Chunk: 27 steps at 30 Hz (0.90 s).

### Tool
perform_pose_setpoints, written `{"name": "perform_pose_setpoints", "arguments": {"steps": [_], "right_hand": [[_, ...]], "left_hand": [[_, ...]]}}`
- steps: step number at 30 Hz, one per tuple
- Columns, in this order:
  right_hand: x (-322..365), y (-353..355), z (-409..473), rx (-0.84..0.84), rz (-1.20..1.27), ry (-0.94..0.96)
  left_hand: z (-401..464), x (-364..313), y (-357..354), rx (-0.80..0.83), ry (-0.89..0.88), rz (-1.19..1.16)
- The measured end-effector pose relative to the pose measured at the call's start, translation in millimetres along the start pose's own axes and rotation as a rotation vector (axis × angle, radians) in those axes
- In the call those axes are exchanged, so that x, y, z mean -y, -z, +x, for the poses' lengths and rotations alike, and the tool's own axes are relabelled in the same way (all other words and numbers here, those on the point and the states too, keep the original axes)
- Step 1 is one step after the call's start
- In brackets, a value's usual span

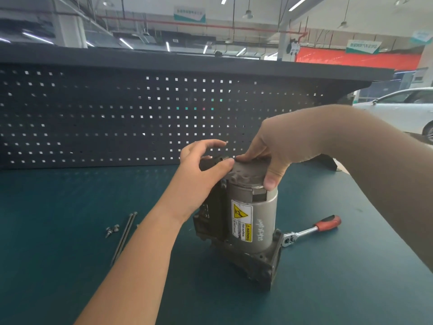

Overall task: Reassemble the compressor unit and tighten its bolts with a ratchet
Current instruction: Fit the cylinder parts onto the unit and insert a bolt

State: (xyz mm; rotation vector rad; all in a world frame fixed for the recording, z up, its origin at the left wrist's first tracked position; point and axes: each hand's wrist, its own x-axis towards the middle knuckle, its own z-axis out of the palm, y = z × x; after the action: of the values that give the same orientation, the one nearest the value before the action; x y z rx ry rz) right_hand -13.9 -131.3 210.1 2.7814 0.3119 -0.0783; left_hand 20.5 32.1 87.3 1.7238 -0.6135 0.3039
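The grey compressor unit (255, 221) stands upright on the teal bench, its yellow warning label facing me. My right hand (276, 151) grips the round end cap (246, 172) on top, thumb on the near rim and fingers on the far rim. My left hand (201, 165) rests against the dark block on the unit's upper left, thumb touching the cap's edge, fingers curled above it. A ratchet (311, 231) with a red handle lies just right of the unit's base. Two long bolts (124, 238) and some short screws (112, 229) lie to the left.
A dark pegboard (117, 118) stands along the back of the teal bench (70, 207). A black bracket (325, 160) sits at the back right. A white car (403, 109) is parked beyond the bench's right end.
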Motion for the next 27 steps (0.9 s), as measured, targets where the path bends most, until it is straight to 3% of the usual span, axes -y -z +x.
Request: {"name": "perform_pose_setpoints", "arguments": {"steps": [5, 9, 12, 15, 18, 22, 27], "right_hand": [[-7.1, -6.0, -32.0, 0.047, 0.443, 0.002], [-8.0, -27.6, -12.9, -0.452, 0.794, -0.375], [10.8, -48.1, 10.1, -0.251, 0.956, -0.487], [31.6, -42.7, 26.9, -0.177, 0.875, -0.545], [32.9, -43.2, 27.4, -0.099, 0.611, -0.413], [30.3, -41.7, 36.9, -0.074, 0.442, -0.384], [28.9, -41.2, 38.0, -0.081, 0.444, -0.399]], "left_hand": [[-0.5, -4.6, -2.1, -0.010, 0.039, -0.060], [-0.2, -6.2, -2.7, -0.013, 0.070, -0.105], [0.3, -5.1, -4.6, -0.029, 0.068, -0.093], [0.5, -4.3, -4.3, -0.024, 0.080, -0.117], [2.4, -2.4, -1.4, 0.027, 0.080, -0.133], [3.8, -2.4, -1.8, 0.036, 0.088, -0.163], [-1.2, 0.7, -3.6, 0.007, 0.113, -0.198]]}}
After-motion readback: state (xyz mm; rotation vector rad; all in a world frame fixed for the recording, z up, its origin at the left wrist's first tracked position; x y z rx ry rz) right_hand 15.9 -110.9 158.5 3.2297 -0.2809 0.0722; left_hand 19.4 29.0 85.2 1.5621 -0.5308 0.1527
